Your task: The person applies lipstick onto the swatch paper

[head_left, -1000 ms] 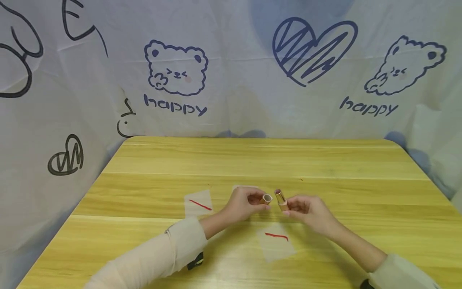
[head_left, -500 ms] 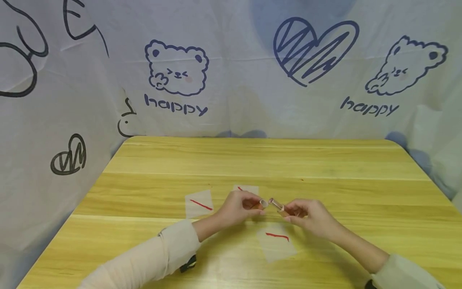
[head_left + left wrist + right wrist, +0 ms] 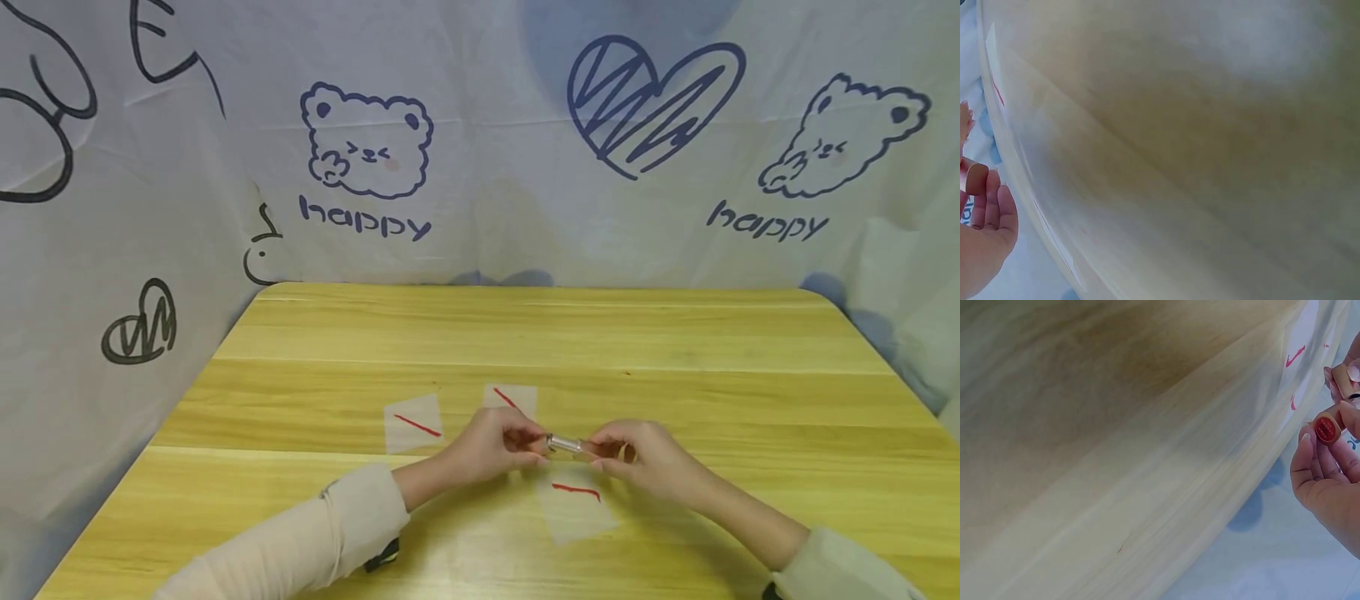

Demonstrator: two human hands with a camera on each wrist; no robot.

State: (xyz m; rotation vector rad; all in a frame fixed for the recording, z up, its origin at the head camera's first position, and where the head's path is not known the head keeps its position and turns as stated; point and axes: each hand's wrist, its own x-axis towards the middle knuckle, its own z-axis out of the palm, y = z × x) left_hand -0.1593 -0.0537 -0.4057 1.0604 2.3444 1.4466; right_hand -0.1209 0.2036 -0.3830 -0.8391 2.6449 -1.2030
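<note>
Over the middle of the table, my right hand (image 3: pixel 651 460) pinches the base of a lipstick (image 3: pixel 566 444), whose shiny metal tube points left. The lipstick's round end (image 3: pixel 1327 429) shows a red label in the right wrist view. My left hand (image 3: pixel 483 450) pinches the lipstick cap (image 3: pixel 1343 381), mostly hidden by fingers in the head view. In the left wrist view the cap's flat brown end (image 3: pixel 977 179) shows between thumb and fingers. Tube and cap mouth are in line and meet or nearly meet; much of the tube still shows between the hands.
Three pale paper squares lie on the wooden table (image 3: pixel 712 350): a left one (image 3: pixel 412 442), a far one (image 3: pixel 528 398) partly behind my left hand, and a near one (image 3: pixel 577 525) below the hands. Each bears a red line. A white drawn-on cloth (image 3: pixel 480 167) hangs behind.
Both hands have come lower and nearer the person. The lipstick has tilted from nearly upright to nearly level, pointing left, and the gap between tube and cap has closed or nearly closed.
</note>
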